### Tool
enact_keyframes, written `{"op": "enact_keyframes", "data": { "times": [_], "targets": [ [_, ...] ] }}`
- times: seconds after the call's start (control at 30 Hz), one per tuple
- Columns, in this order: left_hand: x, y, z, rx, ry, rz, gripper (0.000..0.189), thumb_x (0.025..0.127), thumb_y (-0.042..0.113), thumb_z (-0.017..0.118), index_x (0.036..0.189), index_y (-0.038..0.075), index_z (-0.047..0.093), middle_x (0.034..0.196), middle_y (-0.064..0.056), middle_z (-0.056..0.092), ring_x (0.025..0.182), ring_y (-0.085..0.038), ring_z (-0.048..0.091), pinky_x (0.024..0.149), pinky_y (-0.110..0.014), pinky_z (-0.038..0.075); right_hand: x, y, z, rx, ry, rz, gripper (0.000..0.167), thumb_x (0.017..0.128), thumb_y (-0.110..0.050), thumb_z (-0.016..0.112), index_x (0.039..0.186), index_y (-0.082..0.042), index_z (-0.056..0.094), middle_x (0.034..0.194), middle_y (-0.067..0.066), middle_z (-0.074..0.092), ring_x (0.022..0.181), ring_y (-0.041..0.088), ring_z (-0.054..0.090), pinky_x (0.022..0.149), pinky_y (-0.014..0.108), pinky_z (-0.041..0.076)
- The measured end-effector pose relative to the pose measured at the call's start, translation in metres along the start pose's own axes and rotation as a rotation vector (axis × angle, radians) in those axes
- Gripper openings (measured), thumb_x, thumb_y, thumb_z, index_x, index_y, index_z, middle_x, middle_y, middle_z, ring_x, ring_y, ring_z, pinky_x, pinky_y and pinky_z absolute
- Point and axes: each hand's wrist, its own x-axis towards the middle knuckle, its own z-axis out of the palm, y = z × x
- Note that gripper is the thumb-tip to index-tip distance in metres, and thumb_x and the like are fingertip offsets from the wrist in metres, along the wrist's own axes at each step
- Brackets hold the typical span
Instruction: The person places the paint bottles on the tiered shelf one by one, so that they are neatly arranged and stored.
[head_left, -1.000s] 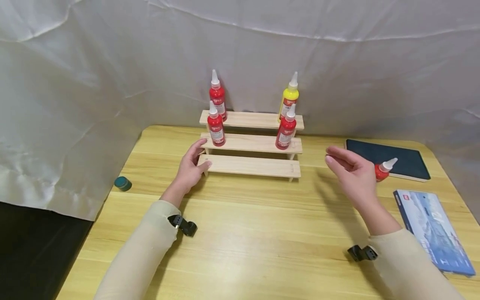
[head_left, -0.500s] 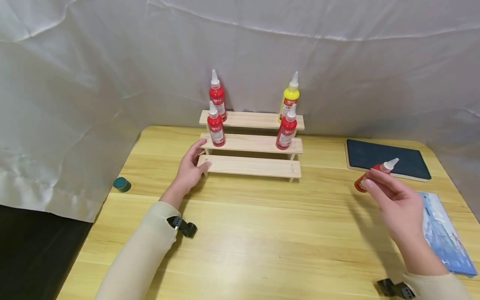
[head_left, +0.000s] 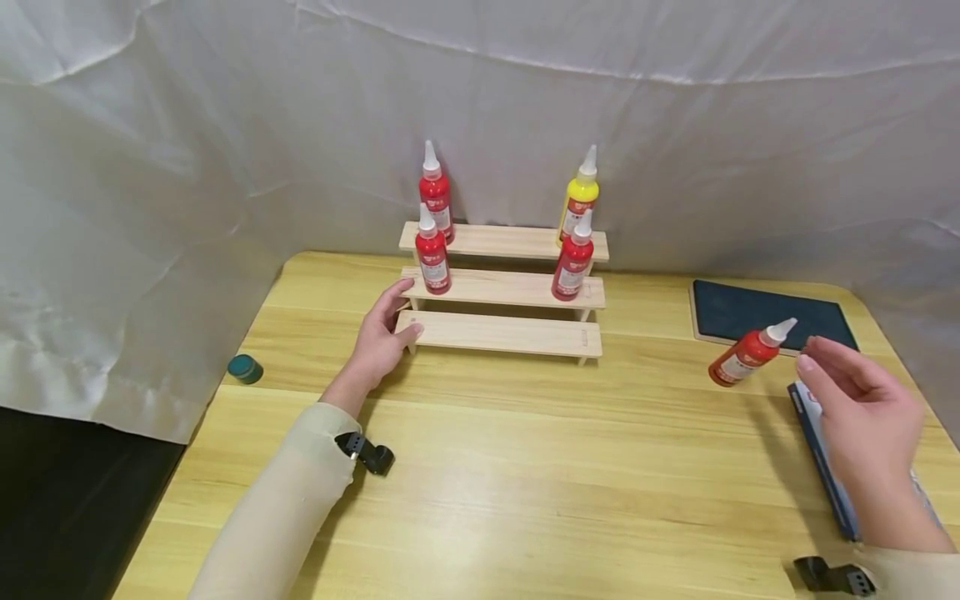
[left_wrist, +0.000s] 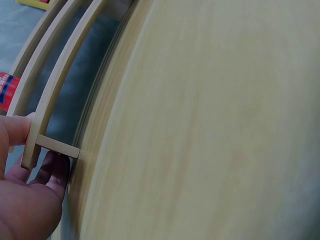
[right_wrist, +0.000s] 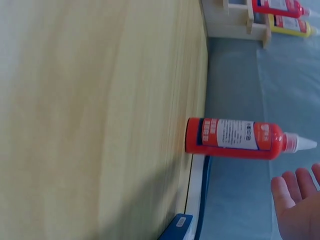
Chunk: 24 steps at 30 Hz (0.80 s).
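Observation:
A three-tier wooden display stand [head_left: 498, 333] stands at the back of the table. My left hand [head_left: 381, 337] grips its left end, thumb on the lowest board and fingers below it in the left wrist view. Red squeeze bottles with white nozzles stand on the stand: one red bottle [head_left: 437, 204] on the top left, another red bottle [head_left: 432, 262] on the middle left, a third red bottle [head_left: 572, 268] on the middle right. A yellow bottle [head_left: 581, 196] is at the top right. My right hand [head_left: 870, 417] is beside a separate upright red bottle [head_left: 742, 358], apart from it, holding nothing.
A dark notebook [head_left: 772, 312] lies at the back right. A blue box [head_left: 821, 458] lies partly hidden under my right hand and forearm. A small teal jar [head_left: 245, 368] sits near the left edge. A grey curtain [head_left: 510, 108] hangs behind the table.
My right hand has moved to the right, passing in front of the separate red bottle, which now shows fully. The left hand and the stand have not visibly moved.

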Motion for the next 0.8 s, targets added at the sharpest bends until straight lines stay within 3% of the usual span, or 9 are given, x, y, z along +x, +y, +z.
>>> {"op": "enact_keyframes", "data": {
  "times": [0.3,0.47,0.7,0.8],
  "targets": [
    [-0.001,-0.003,0.000,-0.002,0.001,0.015,0.072,0.091,-0.012,0.064,0.150,0.024,0.046,0.147,-0.010,0.049,0.132,-0.026,0.044,0.110,-0.044,0.033,0.022,0.004,0.001,-0.133,-0.183,0.053,0.050,0.091,-0.026,0.075,0.139,-0.020,0.063,0.120,-0.014,0.065,0.102,0.000,0.058,0.075,0.006,0.045],
    [-0.002,0.003,0.000,-0.009,-0.005,0.007,0.072,0.090,-0.015,0.063,0.151,0.019,0.044,0.149,-0.012,0.046,0.134,-0.029,0.041,0.110,-0.045,0.032,0.031,0.006,0.005,-0.130,-0.267,0.045,0.052,0.090,-0.027,0.076,0.139,-0.017,0.063,0.113,-0.019,0.064,0.103,-0.001,0.055,0.073,0.006,0.046],
    [-0.012,0.029,0.004,0.009,-0.020,0.014,0.067,0.091,-0.016,0.060,0.151,0.009,0.042,0.147,-0.020,0.046,0.134,-0.037,0.041,0.110,-0.047,0.033,0.035,0.013,0.012,-0.093,-0.267,0.005,0.046,0.091,-0.022,0.076,0.134,-0.010,0.066,0.105,-0.025,0.066,0.101,0.001,0.056,0.074,0.007,0.047],
    [-0.010,0.024,0.003,-0.015,-0.019,0.022,0.069,0.090,-0.016,0.060,0.151,0.010,0.042,0.144,-0.021,0.048,0.132,-0.037,0.043,0.110,-0.048,0.033,0.036,0.015,0.013,-0.111,-0.245,0.000,0.043,0.090,-0.022,0.076,0.132,-0.011,0.068,0.100,-0.025,0.067,0.096,0.000,0.056,0.070,0.007,0.047]
  ]
}}
